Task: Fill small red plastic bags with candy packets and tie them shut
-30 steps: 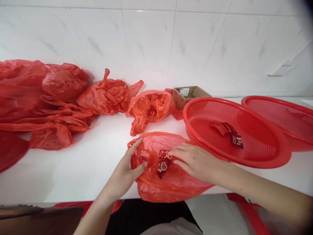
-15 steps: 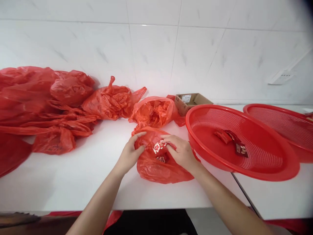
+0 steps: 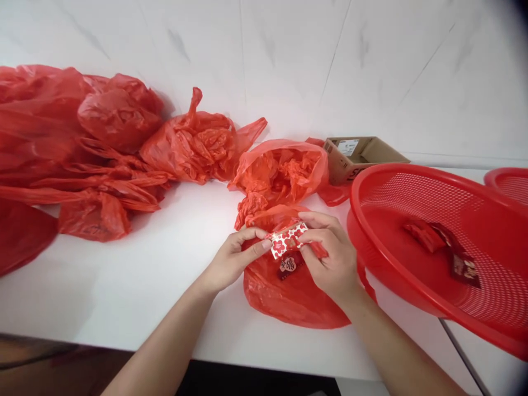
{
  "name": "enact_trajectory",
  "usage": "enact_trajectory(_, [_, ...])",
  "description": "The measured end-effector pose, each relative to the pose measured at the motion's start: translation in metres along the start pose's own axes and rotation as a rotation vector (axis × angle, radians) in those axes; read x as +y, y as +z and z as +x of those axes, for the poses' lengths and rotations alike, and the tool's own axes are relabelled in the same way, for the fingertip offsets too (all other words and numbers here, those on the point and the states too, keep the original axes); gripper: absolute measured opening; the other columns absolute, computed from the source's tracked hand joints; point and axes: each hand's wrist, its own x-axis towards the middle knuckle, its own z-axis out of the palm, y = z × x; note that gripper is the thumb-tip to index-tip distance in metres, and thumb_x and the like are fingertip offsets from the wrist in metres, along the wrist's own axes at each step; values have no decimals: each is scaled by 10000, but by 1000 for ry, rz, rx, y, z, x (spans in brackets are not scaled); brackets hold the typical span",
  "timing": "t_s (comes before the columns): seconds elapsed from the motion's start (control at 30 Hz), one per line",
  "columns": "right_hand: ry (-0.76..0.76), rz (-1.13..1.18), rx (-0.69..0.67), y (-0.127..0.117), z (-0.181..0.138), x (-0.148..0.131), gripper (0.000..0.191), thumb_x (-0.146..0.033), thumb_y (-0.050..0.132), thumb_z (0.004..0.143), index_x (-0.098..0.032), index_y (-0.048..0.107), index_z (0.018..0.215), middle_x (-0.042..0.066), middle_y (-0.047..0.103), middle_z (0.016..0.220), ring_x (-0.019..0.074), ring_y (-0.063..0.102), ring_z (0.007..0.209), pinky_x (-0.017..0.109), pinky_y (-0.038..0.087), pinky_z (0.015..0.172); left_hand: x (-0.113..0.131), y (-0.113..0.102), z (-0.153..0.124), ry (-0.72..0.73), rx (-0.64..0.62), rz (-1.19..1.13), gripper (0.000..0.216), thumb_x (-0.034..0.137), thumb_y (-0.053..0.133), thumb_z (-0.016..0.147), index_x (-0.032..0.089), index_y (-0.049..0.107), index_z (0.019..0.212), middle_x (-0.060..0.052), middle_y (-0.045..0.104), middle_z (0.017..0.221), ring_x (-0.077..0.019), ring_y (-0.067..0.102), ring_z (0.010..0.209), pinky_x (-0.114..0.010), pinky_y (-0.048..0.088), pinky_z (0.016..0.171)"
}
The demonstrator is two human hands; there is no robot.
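Observation:
Between both hands is a small packet (image 3: 284, 242) with red flowers on white, held above an opened red plastic bag (image 3: 297, 308). My left hand (image 3: 237, 256) pinches its left end between thumb and fingers. My right hand (image 3: 330, 256) grips its right end, the fingertips partly covering it. Just below the flowered packet, a dark red packet (image 3: 287, 266) with pale lettering lies in the bag's mouth. Right of my right hand stands a red perforated basket (image 3: 383, 275) with a few dark red packets (image 3: 464, 267) on its bottom.
Filled red plastic bags (image 3: 119, 118) lie along the wall at the left. Another red bag (image 3: 284, 165) stuffed with crumpled plastic sits behind my hands. A cardboard box (image 3: 340, 165) stands against the wall, with a second red basket (image 3: 507, 181) at the far right.
My left hand has moved from the bag's edge to the flowered packet and now pinches its left end. My right hand has lifted the packet slightly. The view has shifted closer.

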Motion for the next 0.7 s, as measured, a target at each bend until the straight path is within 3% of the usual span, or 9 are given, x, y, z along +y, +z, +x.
enact_trajectory(0.2, [206, 176, -3, 0, -1, 0, 191, -115, 505, 895, -252, 600, 988, 56, 590, 1199, 203, 573, 1144, 370, 537, 903, -2, -4, 1, -10, -1, -48, 218, 388, 650, 839, 172, 659, 809, 5, 653, 771, -117, 571, 691, -243, 446, 713])
enact_trajectory(0.33, [125, 141, -48, -4, 1, 3, 260, -123, 554, 874, -272, 638, 1071, 43, 605, 1202, 206, 583, 1136, 387, 529, 940, -3, -5, 0, -26, -26, -61, 233, 401, 644, 843, 170, 645, 811, -8, 656, 829, -119, 570, 712, -236, 440, 695])
enact_trajectory(0.43, [99, 125, -39, -7, 2, 4, 212, -151, 598, 862, -276, 681, 1011, 31, 610, 1221, 202, 613, 1092, 369, 536, 927, -4, -6, 1, -31, -21, -54, 236, 412, 612, 868, 181, 635, 829, 5, 642, 821, -109, 566, 719, -231, 434, 711])
enact_trajectory(0.6, [383, 356, -82, -10, 3, -1, 76, -241, 616, 879, -256, 672, 927, -21, 683, 790, 117, 670, 671, 232, 572, 620, -6, -7, 2, 32, 28, 62, 287, 456, 555, 895, 197, 675, 930, -12, 661, 941, -129, 578, 826, -238, 422, 783])
enact_trajectory(0.7, [521, 452, -84, -9, 5, -5, 72, -296, 644, 858, -225, 655, 855, -37, 650, 681, 101, 645, 564, 207, 554, 549, -8, -7, 2, 87, 3, 82, 346, 497, 517, 902, 197, 683, 947, -27, 665, 984, -154, 583, 883, -252, 422, 808])
